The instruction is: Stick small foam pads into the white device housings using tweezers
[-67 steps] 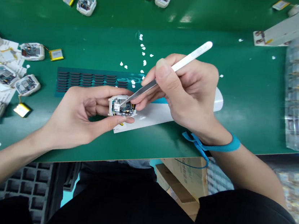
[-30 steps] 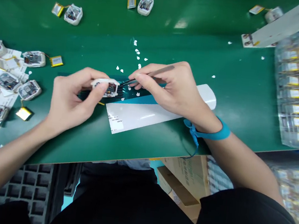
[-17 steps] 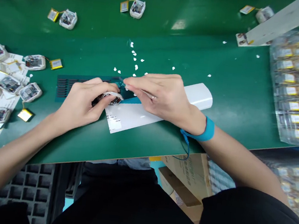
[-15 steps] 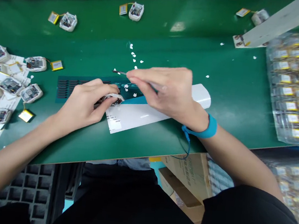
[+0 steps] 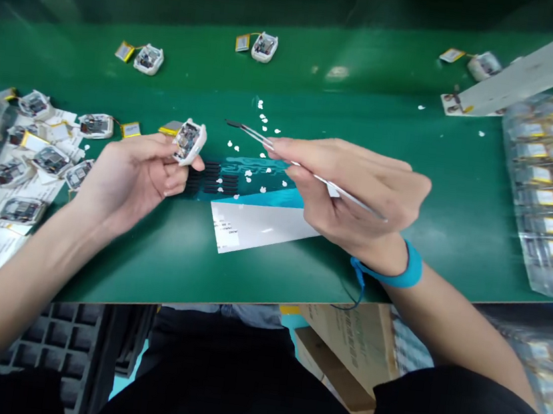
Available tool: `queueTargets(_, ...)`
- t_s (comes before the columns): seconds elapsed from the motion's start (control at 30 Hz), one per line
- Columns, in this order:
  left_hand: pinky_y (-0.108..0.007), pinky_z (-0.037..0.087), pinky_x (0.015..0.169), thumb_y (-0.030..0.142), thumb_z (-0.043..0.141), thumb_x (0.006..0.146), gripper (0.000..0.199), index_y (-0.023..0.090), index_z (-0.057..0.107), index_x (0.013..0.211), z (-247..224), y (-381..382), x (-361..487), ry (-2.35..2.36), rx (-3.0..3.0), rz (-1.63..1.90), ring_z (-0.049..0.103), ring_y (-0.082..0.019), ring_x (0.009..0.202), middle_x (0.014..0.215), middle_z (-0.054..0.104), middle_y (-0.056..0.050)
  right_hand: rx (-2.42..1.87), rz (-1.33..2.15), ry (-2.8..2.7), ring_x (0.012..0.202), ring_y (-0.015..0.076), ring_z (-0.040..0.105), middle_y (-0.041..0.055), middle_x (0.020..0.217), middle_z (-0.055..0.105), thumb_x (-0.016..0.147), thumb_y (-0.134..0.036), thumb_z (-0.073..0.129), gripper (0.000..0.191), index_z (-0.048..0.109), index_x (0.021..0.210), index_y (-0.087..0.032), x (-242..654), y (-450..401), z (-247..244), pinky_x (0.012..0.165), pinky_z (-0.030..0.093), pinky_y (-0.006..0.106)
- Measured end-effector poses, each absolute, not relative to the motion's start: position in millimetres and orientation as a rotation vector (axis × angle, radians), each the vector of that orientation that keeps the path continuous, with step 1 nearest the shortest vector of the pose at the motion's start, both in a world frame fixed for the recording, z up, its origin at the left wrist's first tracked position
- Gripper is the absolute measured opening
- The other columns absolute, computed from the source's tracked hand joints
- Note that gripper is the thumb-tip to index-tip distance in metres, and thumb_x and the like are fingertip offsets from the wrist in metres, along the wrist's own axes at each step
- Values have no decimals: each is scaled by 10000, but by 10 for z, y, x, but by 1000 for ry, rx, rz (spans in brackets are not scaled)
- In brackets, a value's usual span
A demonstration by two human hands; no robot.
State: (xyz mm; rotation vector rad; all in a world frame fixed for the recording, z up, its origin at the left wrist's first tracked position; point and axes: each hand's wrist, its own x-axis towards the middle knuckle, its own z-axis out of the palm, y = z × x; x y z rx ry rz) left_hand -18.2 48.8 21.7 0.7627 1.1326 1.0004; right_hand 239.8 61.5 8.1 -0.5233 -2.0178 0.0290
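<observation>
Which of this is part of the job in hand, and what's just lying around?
In use:
- left hand, holding the module
- right hand, holding the tweezers

Lying about:
- other modules
- bagged batteries
- white sheet

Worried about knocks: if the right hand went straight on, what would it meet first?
Probably the white-cased circuit module in the left hand: the tips of the thin steel tweezers aim just past its upper end, so depth leaves a miss possible.
</observation>
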Motion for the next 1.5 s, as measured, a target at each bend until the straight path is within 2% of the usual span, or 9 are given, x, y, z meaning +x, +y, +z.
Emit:
queueTargets(0.1,-269,409,467,161,679,849,173,174,758,696,199,417,-112,1150,829,1045,494,-112,543,800,738,-92,-458,56,-2047,946,180,835,74,1017,855,1033,-127,650,172,753,1159,-180,2408,553,123,845,698,268)
queueTargets(0.23,-207,522,500,122,799,780,152,200,746,660,149,337,-3,1262,870,1288,586,-84,551,686,682,-7,-383,129,-2328,1115,239,806,158,1200,810,997,-111,702,223,737,1217,-105,2470,454,199,986,687,332)
queueTargets(0.33,-234,650,585,126,850,719,151,211,729,688,134,306,21,1268,827,1355,683,-109,574,696,705,20,-366,83,-2447,1141,211,797,62,1297,783,1010,-173,705,246,744,1247,-226,2503,434,206,1040,665,307)
queueTargets(0.4,-254,688,619,117,849,721,174,200,704,675,139,283,21,1261,822,1356,719,-129,580,684,709,17,-350,36,-2444,1124,186,801,0,1311,776,1024,-222,698,225,750,1230,-297,2505,436,189,1042,660,279)
queueTargets(0.63,-218,672,564,93,803,749,209,189,650,644,148,230,40,1237,841,1324,747,-146,546,635,712,17,-367,-85,-2452,1111,177,802,0,1278,793,1043,-245,671,196,760,1213,-285,2436,397,137,995,680,275)
queueTargets(0.77,-246,680,567,118,810,754,214,196,644,645,142,222,49,1263,855,1315,766,-175,566,641,724,11,-379,-127,-2421,1100,185,806,28,1245,805,1046,-231,664,211,743,1242,-235,2401,369,105,920,702,285)
queueTargets(1.07,-250,676,554,130,817,759,226,186,628,649,116,208,71,1283,885,1318,771,-189,568,611,697,5,-433,-60,-2447,1163,177,785,9,1297,787,1058,-235,643,236,718,1277,-283,2385,333,54,983,680,289)
queueTargets(1.23,-245,669,547,93,797,768,230,187,639,629,129,204,69,1275,874,1315,748,-170,539,595,689,14,-387,-88,-2431,1118,181,799,44,1239,809,1059,-221,646,212,721,1257,-206,2377,348,57,951,679,280)
queueTargets(1.5,-242,662,538,131,839,754,255,182,636,610,111,191,85,1273,895,1300,723,-149,526,600,679,10,-418,7,-2464,1145,176,792,1,1271,801,1056,-231,646,209,737,1237,-285,2414,333,93,991,671,265)
